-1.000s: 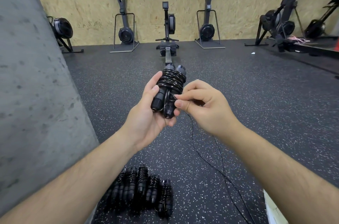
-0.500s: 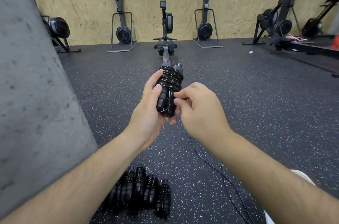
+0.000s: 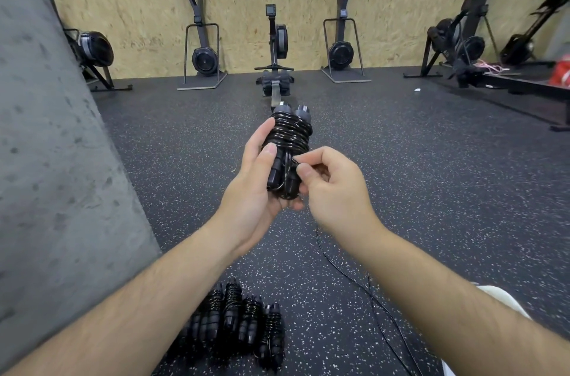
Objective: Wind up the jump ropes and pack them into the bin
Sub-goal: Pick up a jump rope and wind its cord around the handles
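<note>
Left hand (image 3: 253,190) holds a nearly wound rope (image 3: 288,147) at chest height; right hand (image 3: 334,190) pinches its cord at the handles. Loose cord (image 3: 348,277) trails to the floor. Wound bundles (image 3: 237,320) lie below. No bin visible; packing not started, I judge.

Ahead of you a rowing machine (image 3: 275,61) stands on speckled rubber floor (image 3: 401,175), flanked by 2 ski trainers (image 3: 202,58) against the chipboard wall (image 3: 123,5); a grey concrete pillar (image 3: 46,159) fills your left
</note>
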Tool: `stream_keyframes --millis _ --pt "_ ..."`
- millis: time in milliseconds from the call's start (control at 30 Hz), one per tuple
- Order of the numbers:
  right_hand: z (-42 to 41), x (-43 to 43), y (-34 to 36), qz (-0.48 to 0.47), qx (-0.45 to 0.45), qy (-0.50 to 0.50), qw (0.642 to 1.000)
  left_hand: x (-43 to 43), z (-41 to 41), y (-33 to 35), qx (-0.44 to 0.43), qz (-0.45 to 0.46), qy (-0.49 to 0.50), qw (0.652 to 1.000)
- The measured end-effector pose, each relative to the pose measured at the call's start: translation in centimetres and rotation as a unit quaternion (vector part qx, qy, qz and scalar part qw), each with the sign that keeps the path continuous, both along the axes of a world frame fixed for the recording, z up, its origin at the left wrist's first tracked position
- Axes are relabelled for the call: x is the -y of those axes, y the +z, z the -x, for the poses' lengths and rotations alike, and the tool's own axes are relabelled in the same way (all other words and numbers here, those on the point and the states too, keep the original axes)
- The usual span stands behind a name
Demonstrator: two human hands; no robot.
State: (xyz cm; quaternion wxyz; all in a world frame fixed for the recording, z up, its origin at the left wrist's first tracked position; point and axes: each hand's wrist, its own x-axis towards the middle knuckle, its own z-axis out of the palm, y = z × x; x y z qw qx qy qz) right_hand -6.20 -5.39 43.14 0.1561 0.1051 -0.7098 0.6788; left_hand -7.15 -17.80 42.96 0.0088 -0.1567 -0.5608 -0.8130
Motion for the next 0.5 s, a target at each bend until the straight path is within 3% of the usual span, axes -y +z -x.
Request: stream_keyframes --millis 167,500 --pt "0.31 -0.05 -0.15 0.032 0.023 0.036 0.999 0.11 -0.1 -0.09 -0.005 -0.001 -0.008 1.0" --pt "1.05 -0.93 0.42 -0.044 0.008 0.107 0.993 0.78 -0.35 0.07 -0.005 -0.011 -0.006 1.0"
